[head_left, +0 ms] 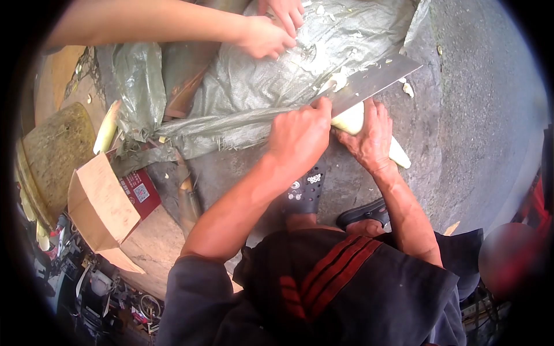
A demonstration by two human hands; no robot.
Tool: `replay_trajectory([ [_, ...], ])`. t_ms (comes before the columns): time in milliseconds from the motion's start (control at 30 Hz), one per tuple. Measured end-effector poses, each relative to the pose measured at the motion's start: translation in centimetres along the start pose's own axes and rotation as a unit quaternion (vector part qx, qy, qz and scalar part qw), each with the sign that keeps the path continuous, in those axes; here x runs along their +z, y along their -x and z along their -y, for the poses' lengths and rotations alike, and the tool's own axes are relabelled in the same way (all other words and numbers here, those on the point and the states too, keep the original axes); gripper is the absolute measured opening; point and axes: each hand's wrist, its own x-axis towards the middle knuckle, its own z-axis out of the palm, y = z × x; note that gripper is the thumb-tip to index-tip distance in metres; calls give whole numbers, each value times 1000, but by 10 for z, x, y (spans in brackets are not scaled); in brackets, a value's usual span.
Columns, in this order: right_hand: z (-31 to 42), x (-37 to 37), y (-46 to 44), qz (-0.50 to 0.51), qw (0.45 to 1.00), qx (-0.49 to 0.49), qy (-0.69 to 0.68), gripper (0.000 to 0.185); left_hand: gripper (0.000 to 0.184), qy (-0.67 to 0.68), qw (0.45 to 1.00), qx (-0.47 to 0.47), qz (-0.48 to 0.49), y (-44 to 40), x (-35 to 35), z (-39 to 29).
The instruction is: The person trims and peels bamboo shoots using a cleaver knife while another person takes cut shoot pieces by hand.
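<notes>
My left hand is closed around the handle of a wide cleaver, whose blade points up and to the right. Under the blade's near edge lies a pale, peeled bamboo shoot. My right hand grips that shoot from above, fingers wrapped over it, and its tapered end sticks out toward my foot. White slices lie against the blade's far side. Below them spreads a grey-green woven sheet strewn with more pale pieces. The cleaver's handle is mostly hidden in my fist.
Across the sheet, another person's hands work close together. An open cardboard box stands at left, near a pale shoot and a worn yellowish board. My feet in dark clogs are just below the work. Clutter fills the lower left.
</notes>
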Motion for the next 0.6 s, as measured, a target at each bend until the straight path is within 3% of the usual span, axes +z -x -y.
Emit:
replay_trajectory([
  [600,3,-1,3,12,1000,19,-16,86,11,-15,996,-38,82,-1,-12,19],
])
